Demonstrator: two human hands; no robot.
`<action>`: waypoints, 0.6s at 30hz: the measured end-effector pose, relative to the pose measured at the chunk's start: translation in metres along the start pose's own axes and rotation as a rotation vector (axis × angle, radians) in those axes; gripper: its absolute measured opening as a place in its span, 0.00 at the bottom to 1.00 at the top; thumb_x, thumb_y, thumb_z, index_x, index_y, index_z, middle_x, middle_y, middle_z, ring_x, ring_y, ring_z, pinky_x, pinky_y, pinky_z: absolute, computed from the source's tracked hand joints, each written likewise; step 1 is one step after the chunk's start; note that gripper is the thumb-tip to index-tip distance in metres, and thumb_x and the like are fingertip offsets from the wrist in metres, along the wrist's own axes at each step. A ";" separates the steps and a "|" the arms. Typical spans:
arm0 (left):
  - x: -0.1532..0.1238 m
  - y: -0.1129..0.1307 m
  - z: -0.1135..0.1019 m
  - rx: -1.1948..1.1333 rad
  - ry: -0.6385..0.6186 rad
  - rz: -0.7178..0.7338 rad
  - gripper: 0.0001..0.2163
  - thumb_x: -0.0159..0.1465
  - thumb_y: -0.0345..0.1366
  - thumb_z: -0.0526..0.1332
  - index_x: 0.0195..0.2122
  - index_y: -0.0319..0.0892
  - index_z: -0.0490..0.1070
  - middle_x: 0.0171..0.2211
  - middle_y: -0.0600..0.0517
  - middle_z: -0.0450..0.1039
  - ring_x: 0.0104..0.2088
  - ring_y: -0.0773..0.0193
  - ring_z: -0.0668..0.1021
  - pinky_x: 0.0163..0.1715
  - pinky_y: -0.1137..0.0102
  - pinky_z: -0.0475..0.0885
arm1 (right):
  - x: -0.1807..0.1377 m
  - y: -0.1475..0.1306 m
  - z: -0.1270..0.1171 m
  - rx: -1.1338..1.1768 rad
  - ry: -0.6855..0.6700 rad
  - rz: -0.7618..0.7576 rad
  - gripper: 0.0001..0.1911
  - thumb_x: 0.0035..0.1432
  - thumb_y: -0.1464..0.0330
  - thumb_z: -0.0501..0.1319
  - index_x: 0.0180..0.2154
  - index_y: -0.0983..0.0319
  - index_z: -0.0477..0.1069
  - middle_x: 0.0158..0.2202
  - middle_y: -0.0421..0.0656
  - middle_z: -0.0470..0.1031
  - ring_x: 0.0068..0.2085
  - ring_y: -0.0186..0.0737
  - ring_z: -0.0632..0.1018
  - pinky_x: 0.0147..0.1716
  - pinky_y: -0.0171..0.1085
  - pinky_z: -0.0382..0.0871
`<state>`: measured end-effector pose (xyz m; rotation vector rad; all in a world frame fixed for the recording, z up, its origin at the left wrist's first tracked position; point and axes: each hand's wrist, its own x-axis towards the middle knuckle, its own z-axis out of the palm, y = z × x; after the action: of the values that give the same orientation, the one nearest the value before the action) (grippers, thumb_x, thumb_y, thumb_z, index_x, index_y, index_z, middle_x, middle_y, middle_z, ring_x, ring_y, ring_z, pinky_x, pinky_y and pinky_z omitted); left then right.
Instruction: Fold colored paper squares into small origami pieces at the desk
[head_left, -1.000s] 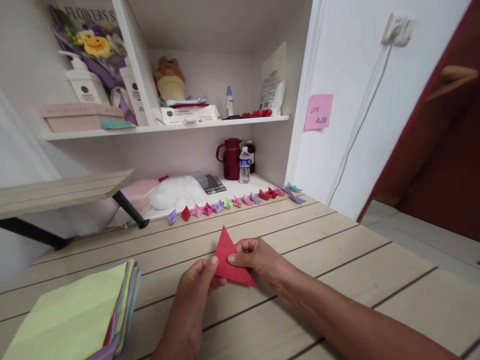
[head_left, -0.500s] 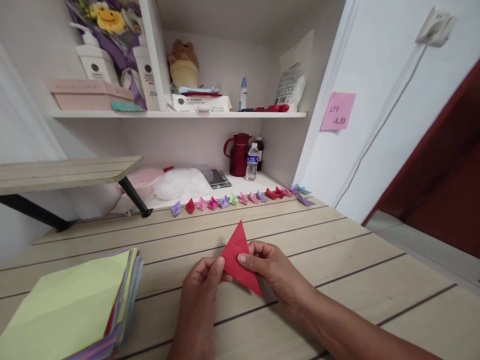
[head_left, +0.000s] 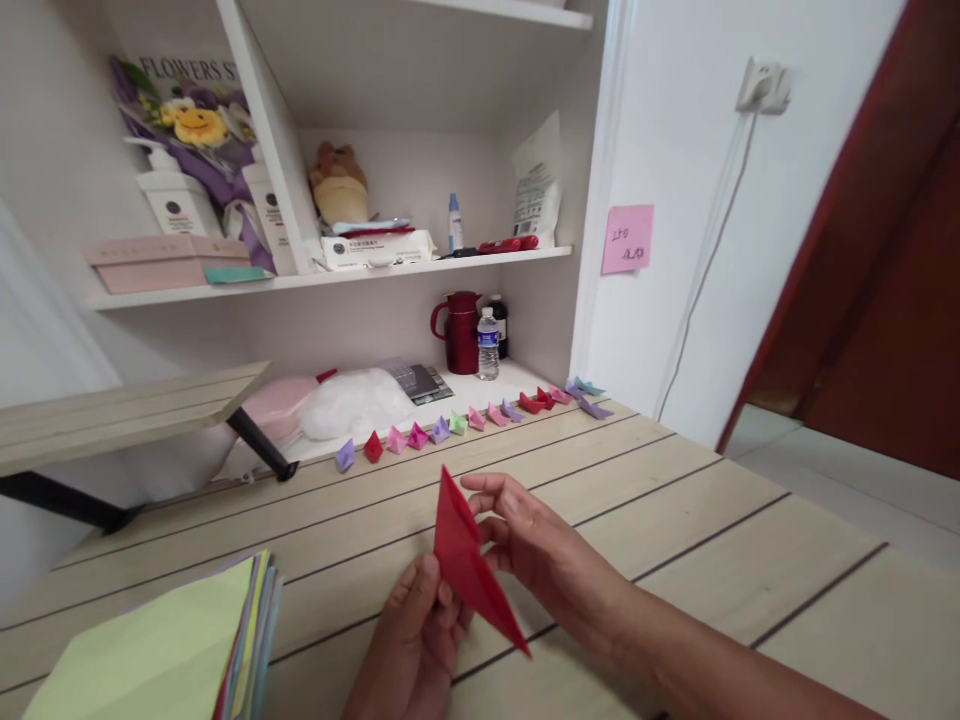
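Note:
A folded piece of red paper (head_left: 466, 560), triangular in outline, is held up over the wooden table (head_left: 720, 540). Its right edge stands slightly apart, showing layers. My left hand (head_left: 420, 620) pinches its lower left corner between thumb and fingers. My right hand (head_left: 547, 560) is just right of the paper, fingers partly bent and apart, the index finger stretched toward the upper edge. Some right fingertips are close behind the paper's edge; whether they touch it I cannot tell. Beyond, a row of small folded paper boats (head_left: 418, 436) lines the back of the table.
A stack of coloured paper sheets (head_left: 150, 640) lies at the left front. Behind it stands a small raised shelf (head_left: 135, 420) on black legs. At the back are a red jug (head_left: 460, 335), a water bottle (head_left: 487, 345) and a white plastic bag (head_left: 356, 405).
My right hand has let go of the paper's face and moved to its right edge. The paper has turned and its layers have parted. The camera view has tilted up and shifted right.

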<state>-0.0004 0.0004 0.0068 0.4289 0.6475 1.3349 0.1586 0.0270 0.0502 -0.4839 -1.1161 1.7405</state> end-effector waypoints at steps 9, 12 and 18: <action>0.001 0.001 -0.005 0.025 -0.057 -0.038 0.13 0.54 0.40 0.73 0.23 0.39 0.71 0.19 0.58 0.68 0.24 0.73 0.70 0.32 0.74 0.72 | -0.003 -0.002 0.005 -0.027 0.031 0.048 0.21 0.59 0.57 0.66 0.50 0.61 0.71 0.35 0.42 0.75 0.32 0.34 0.73 0.33 0.33 0.63; -0.001 0.002 -0.003 0.027 -0.095 -0.047 0.11 0.56 0.37 0.71 0.24 0.39 0.73 0.20 0.58 0.68 0.20 0.76 0.66 0.29 0.77 0.69 | -0.003 -0.003 0.004 -0.034 0.029 0.044 0.21 0.59 0.56 0.66 0.50 0.61 0.72 0.33 0.41 0.73 0.31 0.33 0.72 0.30 0.32 0.60; -0.004 0.004 0.000 0.067 -0.053 -0.062 0.16 0.51 0.40 0.75 0.19 0.39 0.70 0.17 0.59 0.66 0.20 0.75 0.67 0.26 0.78 0.66 | -0.005 -0.008 0.003 -0.083 0.023 -0.009 0.19 0.59 0.59 0.66 0.50 0.59 0.72 0.37 0.41 0.71 0.33 0.33 0.71 0.31 0.33 0.61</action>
<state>-0.0037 -0.0024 0.0103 0.4931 0.6580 1.2414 0.1624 0.0220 0.0581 -0.5473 -1.1757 1.6821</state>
